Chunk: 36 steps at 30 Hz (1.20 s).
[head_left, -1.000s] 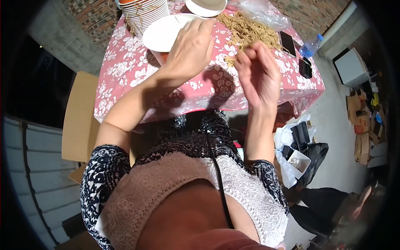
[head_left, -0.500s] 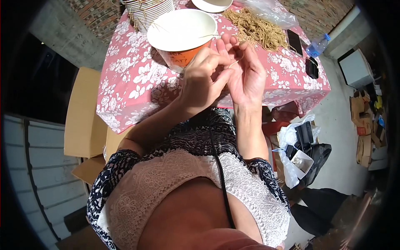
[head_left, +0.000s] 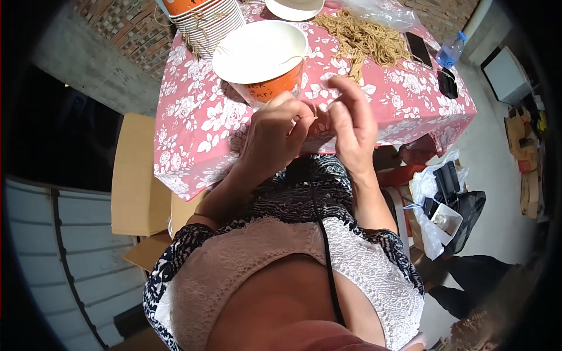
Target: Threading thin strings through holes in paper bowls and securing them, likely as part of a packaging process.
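Note:
A large paper bucket (head_left: 260, 54), white inside and orange outside with dark lettering, stands near the table's front edge. A thin tan cord (head_left: 315, 110) comes over the bucket's right rim and hangs down to my left hand (head_left: 272, 130). The thumb and forefinger of that hand pinch the cord's end, just in front of the bucket. Close by on the right is my right hand (head_left: 356, 130), its forefinger and thumb bent and apart. Nothing shows between them; its other fingers are partly hidden.
Behind the bucket rise nested buckets (head_left: 211, 29) with cord strands and a white round dish (head_left: 294, 8). Tan cord (head_left: 374, 38) lies heaped beside a clear plastic bag (head_left: 386, 14). A phone (head_left: 418, 50), black case (head_left: 448, 85) and bottle (head_left: 449, 52) line the right side.
My right hand has turned from palm-up to fingers bent inward and drawn slightly apart from the left. The left hand has dropped a little closer to me, with the cord in its pinch.

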### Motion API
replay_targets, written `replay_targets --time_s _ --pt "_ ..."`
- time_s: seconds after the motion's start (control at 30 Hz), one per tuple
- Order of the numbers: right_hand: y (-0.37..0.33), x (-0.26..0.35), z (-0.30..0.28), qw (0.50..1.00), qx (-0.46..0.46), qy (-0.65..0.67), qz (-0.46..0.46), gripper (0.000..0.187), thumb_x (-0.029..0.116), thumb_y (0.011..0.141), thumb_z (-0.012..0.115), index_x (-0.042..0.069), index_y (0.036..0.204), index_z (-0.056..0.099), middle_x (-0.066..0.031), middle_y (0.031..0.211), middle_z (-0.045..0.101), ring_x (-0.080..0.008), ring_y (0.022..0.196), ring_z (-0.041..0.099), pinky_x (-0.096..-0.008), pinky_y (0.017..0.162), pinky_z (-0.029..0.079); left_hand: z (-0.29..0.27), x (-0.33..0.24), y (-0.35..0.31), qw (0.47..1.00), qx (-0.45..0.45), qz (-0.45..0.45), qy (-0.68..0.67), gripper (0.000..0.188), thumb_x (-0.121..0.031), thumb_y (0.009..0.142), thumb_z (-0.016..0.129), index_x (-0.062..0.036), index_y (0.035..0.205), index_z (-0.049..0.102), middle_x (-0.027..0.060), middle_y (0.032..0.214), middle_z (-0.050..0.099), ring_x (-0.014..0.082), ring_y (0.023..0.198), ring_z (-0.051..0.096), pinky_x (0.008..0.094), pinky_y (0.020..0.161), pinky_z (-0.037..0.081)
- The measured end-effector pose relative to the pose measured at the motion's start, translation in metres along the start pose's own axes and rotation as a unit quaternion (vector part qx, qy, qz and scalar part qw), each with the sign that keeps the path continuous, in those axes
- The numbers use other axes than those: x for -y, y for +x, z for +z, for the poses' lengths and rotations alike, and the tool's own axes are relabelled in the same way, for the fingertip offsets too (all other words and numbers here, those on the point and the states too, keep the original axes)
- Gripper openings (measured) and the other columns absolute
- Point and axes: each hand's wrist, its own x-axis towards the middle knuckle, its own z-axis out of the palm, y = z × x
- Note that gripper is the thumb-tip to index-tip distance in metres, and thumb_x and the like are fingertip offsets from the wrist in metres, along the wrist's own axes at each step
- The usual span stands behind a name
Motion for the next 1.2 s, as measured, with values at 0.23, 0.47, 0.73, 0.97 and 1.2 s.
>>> replay_targets --time_s 0.23,0.47,0.73,0.97,1.2 --pt "0.0 -0.015 -0.004 0.993 0.109 -0.004 0.048 0.01 0.006 0.092 0.063 -0.002 0.096 0.068 -0.0051 0.081 0.069 -0.0084 0.072 0.062 -0.0236 0.063 0.049 -0.013 -0.005 0.006 0.997 -0.064 -0.018 0.038 0.006 -0.009 0.086 0.062 -0.0043 0.089 0.063 0.0103 0.082 0.061 0.0227 0.064 0.06 0.0348 0.058 0.048" --pt "0.059 -0.012 -0.012 0.999 -0.024 0.002 0.04 0.013 0.011 0.089 0.067 -0.001 0.091 0.072 0.0001 0.075 0.068 -0.0033 0.069 0.057 -0.0207 0.06 0.045 -0.016 0.012 0.021 0.976 -0.138 -0.059 0.158 0.024 -0.005 0.082 0.068 0.0012 0.104 0.063 0.0166 0.092 0.065 0.0281 0.064 0.062 0.0351 0.06 0.049" --pt "0.137 -0.034 -0.025 0.981 -0.144 0.127 0.004 0.014 0.012 0.089 0.071 0.001 0.096 0.074 0.0046 0.067 0.06 -0.0009 0.055 0.045 -0.0178 0.048 0.031 -0.066 0.022 0.028 0.985 -0.11 -0.132 0.024 0.009 -0.007 0.088 0.064 0.0004 0.093 0.065 0.0057 0.072 0.063 0.0102 0.063 0.055 0.0269 0.059 0.046" --pt "0.09 -0.014 0.006 0.99 -0.053 -0.117 -0.067 0.015 0.015 0.087 0.069 0.003 0.093 0.075 -0.0033 0.067 0.068 -0.0052 0.059 0.057 -0.0241 0.054 0.044 -0.09 0.016 0.024 0.98 -0.097 -0.175 0.004 0.009 -0.006 0.09 0.062 0.0017 0.094 0.063 0.0012 0.071 0.061 0.0063 0.065 0.053 0.0237 0.058 0.044" --pt "0.033 -0.019 0.018 0.981 -0.037 -0.162 -0.102 0.007 0.008 0.084 0.069 0.004 0.087 0.072 -0.01 0.074 0.07 -0.0195 0.06 0.067 -0.0292 0.054 0.05 -0.065 0.009 -0.008 0.967 -0.087 -0.238 0.026 0.007 -0.005 0.087 0.067 0.001 0.091 0.066 0.0022 0.072 0.062 0.0064 0.06 0.053 0.0238 0.056 0.044"
